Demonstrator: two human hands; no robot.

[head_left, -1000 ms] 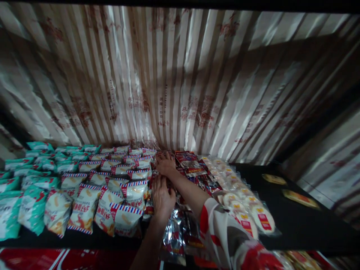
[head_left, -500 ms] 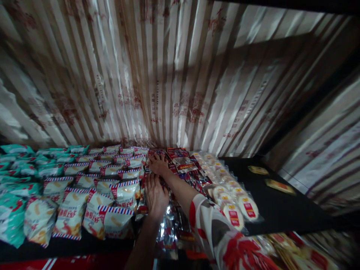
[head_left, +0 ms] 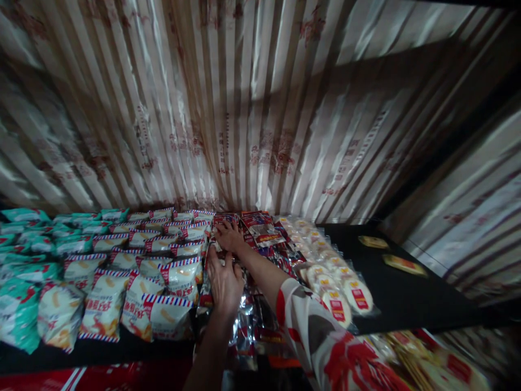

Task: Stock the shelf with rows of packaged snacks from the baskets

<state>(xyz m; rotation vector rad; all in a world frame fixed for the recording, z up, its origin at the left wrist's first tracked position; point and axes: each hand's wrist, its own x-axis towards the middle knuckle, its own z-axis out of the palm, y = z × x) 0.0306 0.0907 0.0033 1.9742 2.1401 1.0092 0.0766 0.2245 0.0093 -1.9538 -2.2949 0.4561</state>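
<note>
My right hand (head_left: 228,237) lies palm down with fingers spread on the dark red foil packets (head_left: 260,228) at the back of their row. Just in front of it, my left hand (head_left: 225,279) rests on the left edge of the same row, fingers apart and a little bent. Neither hand has a packet gripped. The hands and right forearm cover part of the row. Nearer me are shiny silver and dark packets (head_left: 244,331). White snack bags with striped tops (head_left: 179,277) stand close to the left of my left hand.
Green snack bags (head_left: 18,309) fill the far left. Round white crackers in clear wrap (head_left: 336,307) lie right of the red packets. Two yellow packets (head_left: 404,265) sit on the black shelf (head_left: 407,304). A pleated printed curtain (head_left: 244,108) hangs behind. Gold packets (head_left: 427,358) lie lower right.
My left hand has shifted slightly, its fingers more bent and its thumb raised. The right hand stays on the packets in nearly the same place.
</note>
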